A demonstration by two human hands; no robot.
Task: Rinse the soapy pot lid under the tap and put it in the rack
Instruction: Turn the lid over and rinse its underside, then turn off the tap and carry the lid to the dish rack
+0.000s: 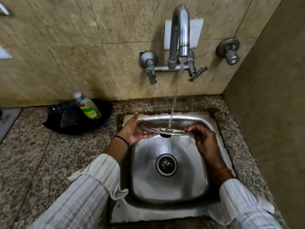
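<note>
A round steel pot lid [165, 125] is held nearly flat over the back of the steel sink [170, 176]. Water from the wall tap [180, 30] runs in a thin stream onto the lid's middle, where its black knob hangs below. My left hand [135, 129] grips the lid's left rim, thumb on top and fingers underneath. My right hand [202, 139] holds the right rim with its fingertips. No rack shows in this view.
A black tray [66, 123] with a tilted soap bottle [88, 106] sits on the granite counter left of the sink. Tap handles [196, 74] stick out of the tiled wall. A side wall [272, 113] closes off the right.
</note>
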